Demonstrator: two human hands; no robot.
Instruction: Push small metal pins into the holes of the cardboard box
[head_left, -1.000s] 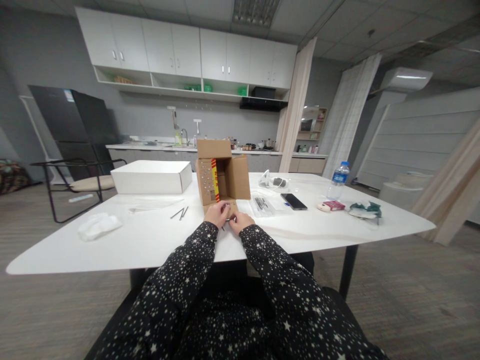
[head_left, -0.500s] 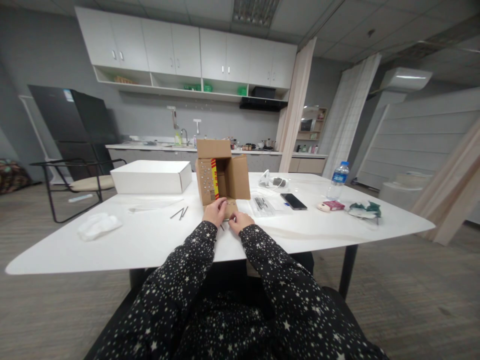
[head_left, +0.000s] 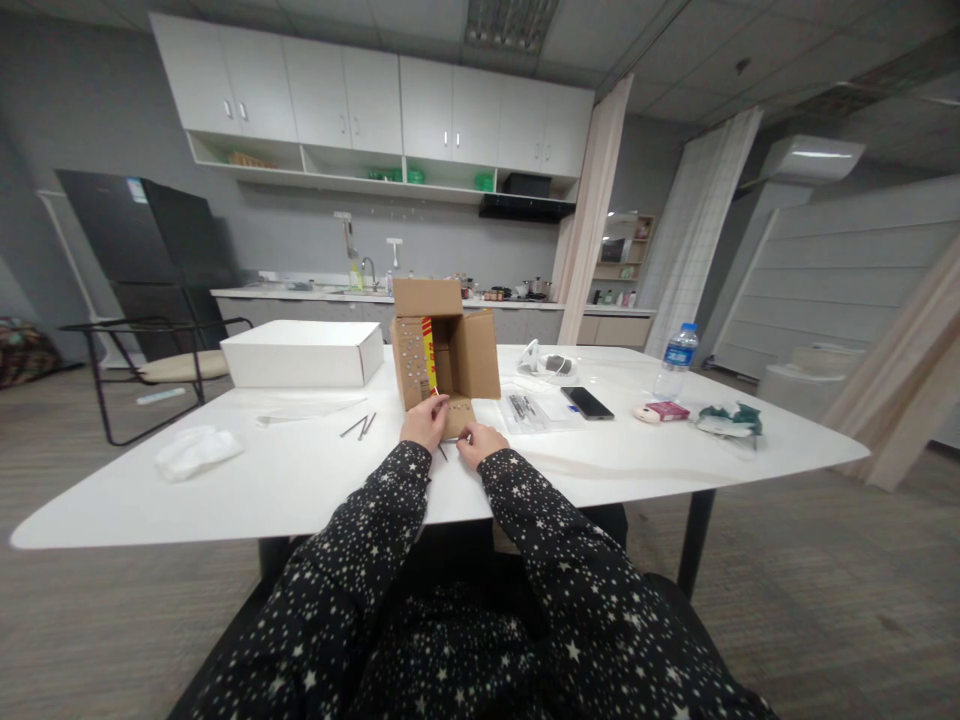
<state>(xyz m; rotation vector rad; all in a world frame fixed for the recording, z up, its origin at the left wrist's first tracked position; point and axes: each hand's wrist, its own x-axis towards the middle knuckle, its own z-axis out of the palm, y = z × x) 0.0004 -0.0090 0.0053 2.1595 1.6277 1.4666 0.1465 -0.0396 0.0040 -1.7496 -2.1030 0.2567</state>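
An open cardboard box (head_left: 478, 355) stands in front of me, its mouth towards me. Small shiny dots cover its left flap (head_left: 412, 358), beside a yellow and red strip (head_left: 430, 352). My left hand (head_left: 425, 423) is over the left side of the lower flap (head_left: 456, 424), fingers pinched; a tiny white tip shows above them, too small to name. At the same flap's right corner, my right hand (head_left: 482, 444) has its fingers closed, and whatever is in them is hidden. A thin dark stick (head_left: 442, 453) lies on the table between both hands.
Left on the white table (head_left: 300, 490) are a white box (head_left: 304, 355), several thin metal rods (head_left: 366, 427) and a crumpled white wrapper (head_left: 199, 452). To the right lie a clear pack (head_left: 525, 411), a phone (head_left: 587, 403), a pink packet (head_left: 667, 411) and a water bottle (head_left: 677, 362).
My left hand has shifted slightly left and up, and a tiny white tip now shows above its fingers. More of the dark stick is uncovered. My right hand stays put.
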